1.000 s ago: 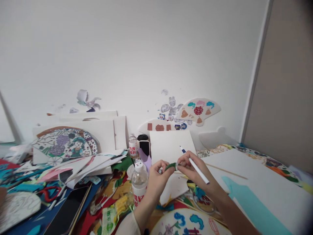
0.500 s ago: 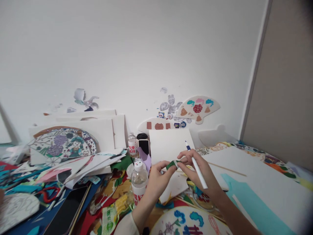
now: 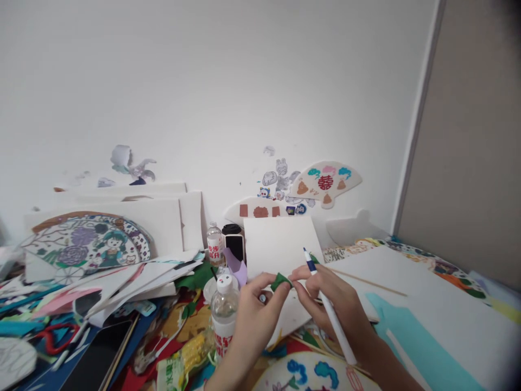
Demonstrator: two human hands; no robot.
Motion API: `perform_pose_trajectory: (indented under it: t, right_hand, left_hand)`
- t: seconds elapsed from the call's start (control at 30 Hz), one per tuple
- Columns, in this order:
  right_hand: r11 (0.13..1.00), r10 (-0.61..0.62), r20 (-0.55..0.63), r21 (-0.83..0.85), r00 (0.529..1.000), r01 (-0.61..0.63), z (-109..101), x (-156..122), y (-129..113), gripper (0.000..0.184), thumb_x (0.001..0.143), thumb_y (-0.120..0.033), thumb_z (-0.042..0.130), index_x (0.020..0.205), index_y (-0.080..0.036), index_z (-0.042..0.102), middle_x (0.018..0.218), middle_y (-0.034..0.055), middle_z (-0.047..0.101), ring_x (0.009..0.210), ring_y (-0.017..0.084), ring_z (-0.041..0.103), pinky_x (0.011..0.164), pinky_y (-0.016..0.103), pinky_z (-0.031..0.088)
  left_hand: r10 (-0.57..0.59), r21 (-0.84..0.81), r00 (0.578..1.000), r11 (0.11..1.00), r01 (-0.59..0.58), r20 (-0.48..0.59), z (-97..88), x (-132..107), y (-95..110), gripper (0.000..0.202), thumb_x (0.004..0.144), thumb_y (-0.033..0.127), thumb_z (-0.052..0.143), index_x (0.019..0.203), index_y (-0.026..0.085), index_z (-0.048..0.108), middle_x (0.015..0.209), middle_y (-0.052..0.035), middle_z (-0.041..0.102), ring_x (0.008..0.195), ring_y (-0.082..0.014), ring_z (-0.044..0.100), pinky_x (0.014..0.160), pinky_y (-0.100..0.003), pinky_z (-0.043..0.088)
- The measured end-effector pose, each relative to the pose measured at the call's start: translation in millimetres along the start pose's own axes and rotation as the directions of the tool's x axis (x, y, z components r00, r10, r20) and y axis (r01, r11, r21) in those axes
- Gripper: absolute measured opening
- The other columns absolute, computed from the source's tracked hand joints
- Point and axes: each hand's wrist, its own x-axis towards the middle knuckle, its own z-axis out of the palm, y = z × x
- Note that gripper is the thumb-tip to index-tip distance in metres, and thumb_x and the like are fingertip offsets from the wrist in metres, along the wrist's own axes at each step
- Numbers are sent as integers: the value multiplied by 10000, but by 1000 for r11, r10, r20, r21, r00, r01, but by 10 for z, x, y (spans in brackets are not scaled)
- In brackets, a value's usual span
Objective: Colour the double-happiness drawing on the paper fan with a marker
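Observation:
A small green piece [image 3: 279,281], folded or curled and apparently paper, is pinched between the thumb and fingers of my left hand [image 3: 258,309]. My right hand [image 3: 331,296] has a white pen-like tool with a dark blue collar [image 3: 332,317] lodged between its fingers, its thin tip pointing up and away. The right thumb and index fingertip are close together at the right edge of the green piece; whether they touch it I cannot tell. Below both hands lies a round white fan [image 3: 277,374] with blue clouds painted on it, cut off by the frame's bottom.
Left of my hands stands a water bottle [image 3: 224,309], near a corn packet [image 3: 191,353]. Red-handled scissors [image 3: 55,338], a phone [image 3: 97,353] and paper scraps [image 3: 134,285] crowd the left. White boards [image 3: 280,241] lean against the wall; a thin stick [image 3: 370,282] lies right.
The view has shifted a little, so the table things sit further left. My right fingertips have changed their pinch, and the pale bit beside the green piece no longer shows.

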Motion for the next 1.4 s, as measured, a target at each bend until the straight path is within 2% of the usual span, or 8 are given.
perform_pose_trajectory:
  t: [0.23, 0.5, 0.63, 0.77, 0.83, 1.1, 1.27, 1.4]
  right_hand:
    - [991, 10, 66, -135, 998, -1, 29, 2, -73, 268, 820, -64, 499, 719, -238, 321, 731, 14, 583, 687, 157, 558, 627, 284, 449]
    - [977, 118, 68, -186, 991, -103, 66, -42, -65, 265, 743, -36, 483, 676, -221, 306, 621, -29, 431, 595, 130, 433, 562, 251, 325]
    - [967, 253, 115, -58, 961, -247, 17, -17, -52, 238, 734, -53, 477, 670, -215, 314, 624, -38, 466, 579, 114, 436, 564, 234, 332]
    - [843, 467, 241, 171, 851, -511, -43, 17, 6, 282, 758, -124, 508, 665, -220, 259, 638, -50, 532, 582, 100, 431, 575, 210, 360]
    - [779, 518, 271, 244, 812, -578, -56, 29, 25, 313, 769, -153, 524, 661, -221, 238, 653, -48, 552, 608, 102, 434, 587, 206, 364]
    - [764, 514, 316, 253, 797, -593, -77, 39, 4, 299, 778, -169, 544, 674, -216, 268, 645, -58, 491, 620, 97, 401, 613, 209, 365]
    - [671, 536, 408, 324, 739, -666, -121, 4, 107, 311, 827, -281, 556, 684, -214, 288, 679, -45, 499, 624, 100, 387, 569, 213, 336]
    - [650, 531, 410, 365, 741, -667, -137, -1, 124, 319, 824, -295, 563, 681, -213, 290, 705, -26, 538, 661, 113, 443, 592, 222, 357]
  left_hand:
    - [54, 155, 998, 986, -57, 20, -48, 3, -67, 240, 808, 370, 559, 737, 157, 643, 664, 0, 562, 562, -94, 404, 522, -227, 313]
    - [141, 284, 985, 944, -165, 101, -34, -7, -58, 149, 805, 267, 562, 712, 167, 621, 682, 6, 567, 607, -99, 439, 581, -231, 322]
    - [143, 276, 979, 944, -179, 147, -43, 17, -37, 119, 787, 218, 562, 702, 154, 615, 668, 6, 560, 583, -88, 417, 559, -220, 316]
    - [93, 230, 978, 964, -136, 186, -97, 31, 5, 167, 800, 265, 555, 698, 148, 616, 677, 2, 562, 569, -82, 412, 523, -211, 318]
    - [69, 208, 979, 972, -110, 193, -112, 35, 16, 190, 802, 293, 559, 695, 148, 614, 684, 1, 559, 576, -84, 416, 520, -210, 322]
    - [28, 195, 981, 979, -66, 192, -101, 54, -40, 206, 796, 327, 576, 699, 151, 623, 674, 9, 547, 570, -78, 394, 517, -212, 304]
    - [-17, 184, 975, 983, -24, 221, -124, 62, -6, 223, 777, 346, 585, 708, 139, 630, 644, 7, 536, 541, -80, 391, 505, -223, 295]
    - [-37, 171, 974, 985, -2, 222, -123, 62, 21, 250, 770, 364, 581, 689, 131, 621, 630, 5, 528, 526, -81, 381, 496, -229, 280]
